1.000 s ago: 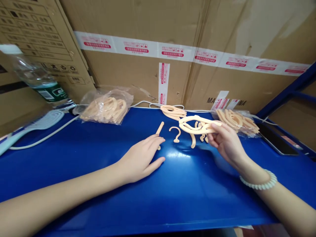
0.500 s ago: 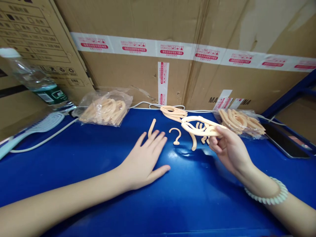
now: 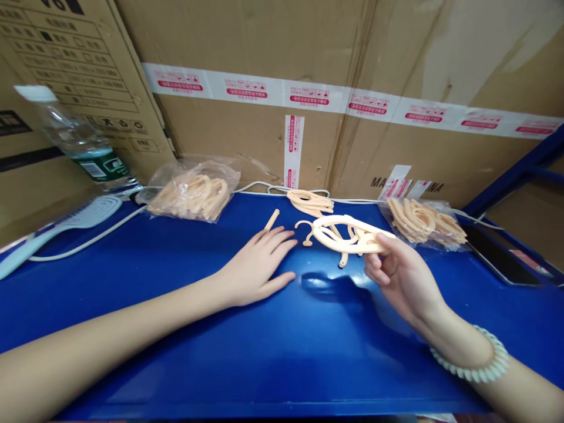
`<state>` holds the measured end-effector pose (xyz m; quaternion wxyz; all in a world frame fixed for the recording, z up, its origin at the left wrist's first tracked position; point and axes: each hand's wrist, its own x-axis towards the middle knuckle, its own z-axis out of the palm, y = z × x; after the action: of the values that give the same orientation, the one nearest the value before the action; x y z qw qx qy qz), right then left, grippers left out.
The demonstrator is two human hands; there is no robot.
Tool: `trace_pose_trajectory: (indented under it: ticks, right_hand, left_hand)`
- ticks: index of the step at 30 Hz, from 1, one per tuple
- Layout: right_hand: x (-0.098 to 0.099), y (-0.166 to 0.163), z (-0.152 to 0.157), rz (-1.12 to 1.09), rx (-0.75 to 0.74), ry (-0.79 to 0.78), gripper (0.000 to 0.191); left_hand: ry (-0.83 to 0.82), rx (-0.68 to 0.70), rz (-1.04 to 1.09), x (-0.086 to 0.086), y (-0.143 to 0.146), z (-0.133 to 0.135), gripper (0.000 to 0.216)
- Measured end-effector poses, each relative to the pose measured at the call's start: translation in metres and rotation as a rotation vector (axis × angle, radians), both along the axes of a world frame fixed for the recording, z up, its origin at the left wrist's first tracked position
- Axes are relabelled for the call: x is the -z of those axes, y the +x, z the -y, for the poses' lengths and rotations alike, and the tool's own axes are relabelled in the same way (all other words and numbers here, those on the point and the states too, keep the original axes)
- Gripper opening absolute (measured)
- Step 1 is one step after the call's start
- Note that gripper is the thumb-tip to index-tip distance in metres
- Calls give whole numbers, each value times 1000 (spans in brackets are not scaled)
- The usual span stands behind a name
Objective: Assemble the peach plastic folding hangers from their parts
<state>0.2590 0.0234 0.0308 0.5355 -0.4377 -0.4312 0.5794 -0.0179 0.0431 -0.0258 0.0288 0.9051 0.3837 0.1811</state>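
Note:
My right hand [image 3: 399, 273] pinches one end of a cream plastic hanger piece [image 3: 328, 242], a looped frame held up above the blue table. My left hand [image 3: 259, 264] lies palm down with fingers spread. Its fingertips reach a thin cream hanger arm [image 3: 272, 220] and hide the near part of it. Between the hands sits a cream hanger hook [image 3: 307, 235], partly overlapped by the held piece. Further curved hanger parts [image 3: 343, 259] show under and behind that piece, mostly covered. A stack of looped hanger pieces [image 3: 311, 201] lies at the back.
Clear bags of cream hanger parts lie at the left [image 3: 191, 197] and right [image 3: 425, 222]. A water bottle [image 3: 94, 158], a pale hairbrush [image 3: 88, 214] and a dark phone [image 3: 502, 255] rest at the sides. A white cable [image 3: 255, 189] runs before a tall cardboard box [image 3: 247, 129].
My right hand has brought the hanger piece slightly left and nearer, so it now covers part of the hook. My left hand has slid a little forward over the hanger arm.

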Motion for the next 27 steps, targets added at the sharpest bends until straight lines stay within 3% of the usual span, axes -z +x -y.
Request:
trace_pose_trajectory:
  ticks: [6, 11, 14, 17, 20, 23, 27]
  right_hand:
    - [-3, 9, -13, 22, 77, 70, 23]
    - [10, 0, -8, 197, -101, 30, 30]
    - [17, -12, 5, 307, -241, 37, 39]
    - [19, -21, 17, 436, -365, 55, 43]
    - [18, -24, 19, 470, -456, 37, 41]
    - [18, -20, 12, 459, -495, 0, 39]
    - [20, -12, 2, 491, -412, 54, 38]
  left_hand:
    - [14, -143, 82, 14, -10, 8, 51]
    - [40, -65, 319, 2, 0, 19, 41]
    - [-245, -53, 558, -9, 9, 34, 39]
    - [-557, -80, 628, -15, 16, 46, 33]
    - [-756, -99, 679, -15, 20, 49, 25]
    - [-772, -128, 814, -15, 19, 46, 26]
    - [-658, -188, 1000, -13, 15, 39, 24]
